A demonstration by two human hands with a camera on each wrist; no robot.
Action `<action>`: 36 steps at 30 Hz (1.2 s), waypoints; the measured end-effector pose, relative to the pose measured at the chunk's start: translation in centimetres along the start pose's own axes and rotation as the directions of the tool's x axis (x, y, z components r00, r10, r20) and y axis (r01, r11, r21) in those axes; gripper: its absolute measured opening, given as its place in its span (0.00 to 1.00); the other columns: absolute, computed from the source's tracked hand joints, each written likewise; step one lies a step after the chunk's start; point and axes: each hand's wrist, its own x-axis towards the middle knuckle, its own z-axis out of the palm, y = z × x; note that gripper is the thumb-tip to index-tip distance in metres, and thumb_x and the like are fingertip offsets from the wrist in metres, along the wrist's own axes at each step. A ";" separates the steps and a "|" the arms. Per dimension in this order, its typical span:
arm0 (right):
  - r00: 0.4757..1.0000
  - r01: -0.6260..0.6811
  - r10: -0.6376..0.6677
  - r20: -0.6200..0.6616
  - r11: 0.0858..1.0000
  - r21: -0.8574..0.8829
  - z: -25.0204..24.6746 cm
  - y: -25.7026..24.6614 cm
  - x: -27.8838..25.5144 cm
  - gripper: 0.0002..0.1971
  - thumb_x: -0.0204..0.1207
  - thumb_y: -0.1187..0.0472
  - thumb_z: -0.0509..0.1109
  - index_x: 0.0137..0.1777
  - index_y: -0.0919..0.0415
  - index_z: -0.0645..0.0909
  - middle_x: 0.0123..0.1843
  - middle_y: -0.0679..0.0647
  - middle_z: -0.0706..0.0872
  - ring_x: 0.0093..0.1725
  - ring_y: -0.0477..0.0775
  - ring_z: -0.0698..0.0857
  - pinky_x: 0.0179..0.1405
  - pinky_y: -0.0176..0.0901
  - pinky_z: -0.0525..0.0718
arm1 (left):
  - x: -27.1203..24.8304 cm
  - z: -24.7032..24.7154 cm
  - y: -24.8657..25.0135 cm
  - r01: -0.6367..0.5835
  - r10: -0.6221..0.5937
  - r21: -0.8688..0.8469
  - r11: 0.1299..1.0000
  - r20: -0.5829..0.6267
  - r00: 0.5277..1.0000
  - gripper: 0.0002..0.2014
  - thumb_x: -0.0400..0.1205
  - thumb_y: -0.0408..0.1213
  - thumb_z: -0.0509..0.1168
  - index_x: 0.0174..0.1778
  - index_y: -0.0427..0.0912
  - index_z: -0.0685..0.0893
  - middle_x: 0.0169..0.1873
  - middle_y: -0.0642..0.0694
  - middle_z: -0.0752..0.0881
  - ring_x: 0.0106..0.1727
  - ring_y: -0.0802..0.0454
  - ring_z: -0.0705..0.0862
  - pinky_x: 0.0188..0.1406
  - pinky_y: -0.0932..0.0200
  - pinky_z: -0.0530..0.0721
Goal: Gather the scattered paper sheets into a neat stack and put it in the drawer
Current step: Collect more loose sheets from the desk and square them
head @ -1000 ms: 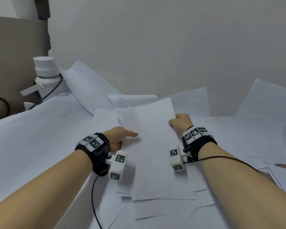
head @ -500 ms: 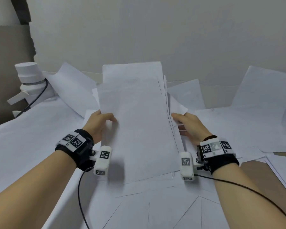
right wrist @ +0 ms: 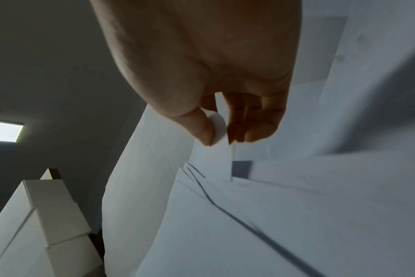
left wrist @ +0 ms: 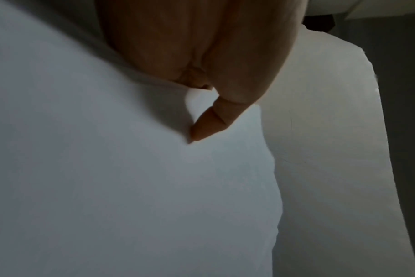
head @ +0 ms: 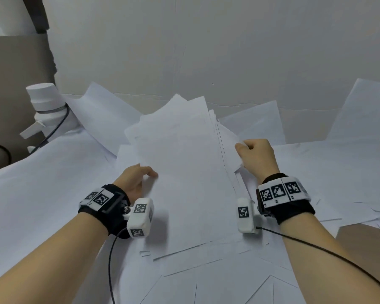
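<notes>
Grey wall [head: 228, 51] behind desk [head: 355, 233] littered with loose sheets [head: 42, 183]. Step judged: squaring gathered stack [head: 184, 172], tilted up at centre, top edges uneven. Left hand [head: 136, 178] grips stack's left edge, thumb on front. Right hand [head: 256, 154] pinches sheet at right edge. Next: tap edges flush. Drawer not in view, contents unknown.

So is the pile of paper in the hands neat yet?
Not yet. The pile held by the left hand and right hand has corners fanned out on top.
</notes>
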 end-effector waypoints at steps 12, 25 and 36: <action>0.858 -0.262 0.268 0.438 0.962 -0.075 -2.2 1.5 -0.5 0.09 0.67 0.66 0.72 0.31 0.64 0.75 0.33 0.60 0.72 0.34 0.58 0.73 0.34 0.49 0.73 | 0.2 0.4 -0.9 0.096 -0.086 -0.263 0.960 0.049 0.995 0.12 0.83 0.34 0.67 0.61 0.34 0.83 0.48 0.38 0.88 0.29 0.41 0.90 0.26 0.50 0.88; 0.862 -0.365 0.341 0.376 0.931 -0.007 -2.2 2.3 0.5 0.27 0.76 0.45 0.75 0.65 0.65 0.78 0.61 0.64 0.87 0.50 0.60 0.90 0.52 0.54 0.90 | -0.9 0.9 -0.6 -0.167 0.171 -0.042 0.985 0.170 0.970 0.15 0.78 0.19 0.67 0.59 0.36 0.84 0.46 0.35 0.89 0.40 0.40 0.90 0.37 0.49 0.90; 0.875 -0.323 0.193 0.444 0.916 0.238 -1.5 0.1 -0.6 0.21 0.73 0.54 0.80 0.64 0.58 0.82 0.55 0.57 0.92 0.53 0.62 0.92 0.52 0.62 0.90 | -0.6 4.4 -0.1 -0.215 0.212 -0.023 0.976 0.294 0.932 0.22 0.80 0.37 0.75 0.70 0.42 0.82 0.61 0.40 0.90 0.57 0.42 0.91 0.55 0.46 0.88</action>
